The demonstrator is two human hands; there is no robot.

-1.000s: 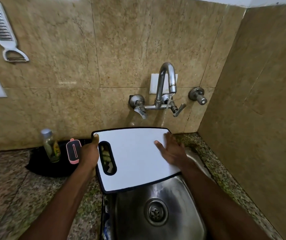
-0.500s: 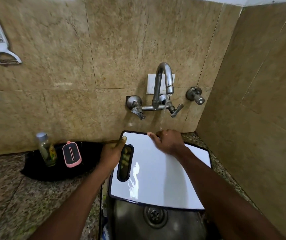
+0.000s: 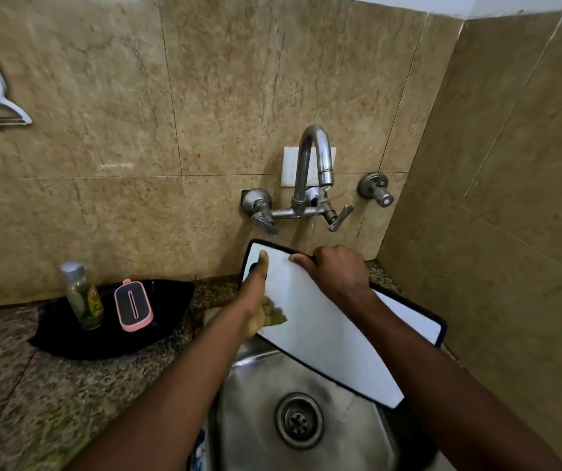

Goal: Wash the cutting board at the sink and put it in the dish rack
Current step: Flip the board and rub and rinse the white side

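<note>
The board (image 3: 323,321) is held tilted just below the tap (image 3: 317,164), whose thin stream falls toward its far edge. The left hand (image 3: 255,300) grips the slotted end, thumb flat on the face. The right hand (image 3: 337,270) curls its fingers over the far edge. Rinsing looks barely begun, and 2 steps remain: finishing the wash, then racking. No rack is in view.

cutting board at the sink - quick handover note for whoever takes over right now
Left hand grips the cutting board at its handle end, thumb on top.
Right hand: fingers curled over the far edge.
Board held over the sink, far edge near the running tap.
Done: board at sink, water on.
Left: wash it, then put it in the dish rack, which is not in view.
</note>
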